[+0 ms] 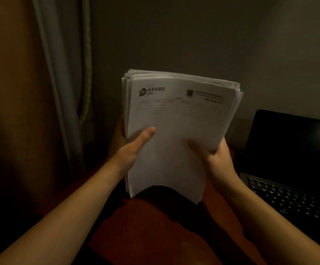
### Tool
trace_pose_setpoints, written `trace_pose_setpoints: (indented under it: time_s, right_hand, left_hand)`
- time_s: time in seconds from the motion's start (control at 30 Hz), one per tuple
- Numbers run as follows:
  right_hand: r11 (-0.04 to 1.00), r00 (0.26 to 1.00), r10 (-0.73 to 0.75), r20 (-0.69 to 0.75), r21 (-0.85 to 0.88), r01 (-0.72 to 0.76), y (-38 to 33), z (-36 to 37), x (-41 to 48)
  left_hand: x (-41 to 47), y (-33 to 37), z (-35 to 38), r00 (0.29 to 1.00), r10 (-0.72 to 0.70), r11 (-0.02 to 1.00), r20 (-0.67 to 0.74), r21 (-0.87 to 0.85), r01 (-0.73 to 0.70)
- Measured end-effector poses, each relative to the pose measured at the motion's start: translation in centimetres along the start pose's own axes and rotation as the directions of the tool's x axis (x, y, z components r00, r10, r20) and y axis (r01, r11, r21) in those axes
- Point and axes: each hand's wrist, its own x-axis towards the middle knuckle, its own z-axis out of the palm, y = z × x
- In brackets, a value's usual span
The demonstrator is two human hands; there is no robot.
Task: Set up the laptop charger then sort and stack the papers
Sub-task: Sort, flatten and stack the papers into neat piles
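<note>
Left hand [128,148] and right hand [215,156] grip a paper stack [174,131] upright, left of the open laptop [289,159].

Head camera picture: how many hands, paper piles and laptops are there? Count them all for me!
Hands: 2, the left hand and the right hand
Paper pile: 1
Laptop: 1
Total: 4

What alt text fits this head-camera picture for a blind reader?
The left hand and right hand hold up a thick stack of papers by its side edges in a dim room, thumbs on the printed top sheet. An open laptop with a dark screen sits at right; a curtain hangs at left.
</note>
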Motion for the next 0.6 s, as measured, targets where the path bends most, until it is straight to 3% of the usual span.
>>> trace_pose_setpoints:
  time_s: [0.1,0.2,0.33,0.47,0.6]
  right_hand:
    - [0.998,0.999,0.032,-0.029,0.051,-0.031,-0.9,-0.2,0.6]
    - [0.998,0.998,0.037,-0.041,0.055,-0.034,-1.2,0.0,0.9]
    - [1.000,1.000,0.010,-0.010,0.015,-0.010,-2.3,-0.4,2.1]
    - [0.998,0.998,-0.056,-0.021,0.014,0.056,-3.7,-0.2,3.1]
    - [0.999,0.999,-0.043,-0.015,0.005,0.043,-3.2,-0.2,3.1]
  left_hand:
    - [0.7,0.6,-0.4,1.000,0.028,1.000,0.010,-0.014,-0.028]
    - [1.1,0.8,-0.6,0.999,-0.032,0.999,-0.005,0.017,0.033]
    - [1.9,2.0,-0.5,0.999,-0.044,0.996,-0.006,-0.076,0.044]
    - [2.3,3.2,0.3,0.993,-0.022,0.995,0.112,-0.094,0.032]
    - [2.4,2.8,0.2,0.993,-0.025,0.998,0.116,-0.050,0.031]
